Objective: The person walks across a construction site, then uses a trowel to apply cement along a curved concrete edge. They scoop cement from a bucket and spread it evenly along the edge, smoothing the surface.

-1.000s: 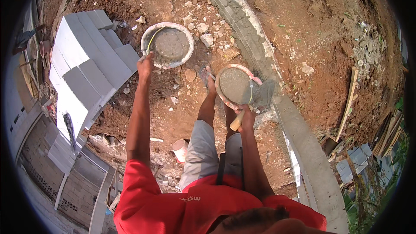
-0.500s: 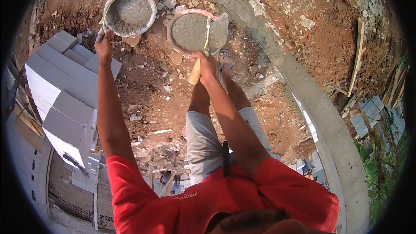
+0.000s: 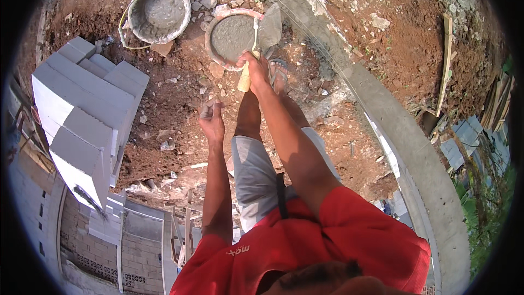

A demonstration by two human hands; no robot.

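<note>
My right hand (image 3: 255,71) is closed round the pale wooden handle of a trowel (image 3: 269,28). The trowel's grey, mortar-smeared blade is at the right rim of a round bucket (image 3: 210,43) filled with wet grey mortar (image 3: 233,35); whether it touches the rim I cannot tell. My left hand (image 3: 212,120) hangs in front of my body with its fingers curled in, and no object shows in it. Farther left stands a second bucket (image 3: 186,19), with mortar inside and its handle hanging down over the near left side.
Stacked light grey blocks (image 3: 82,95) rise at the left. A mortar-topped low wall (image 3: 393,109), with string lines along its far part, curves down the right side. Stones and rubble litter the reddish soil (image 3: 158,93). A wooden plank (image 3: 445,65) lies beyond the wall.
My left hand has let go of the left bucket's handle and come back right toward my body; that handle has dropped. My right hand still grips the trowel at the other bucket.
</note>
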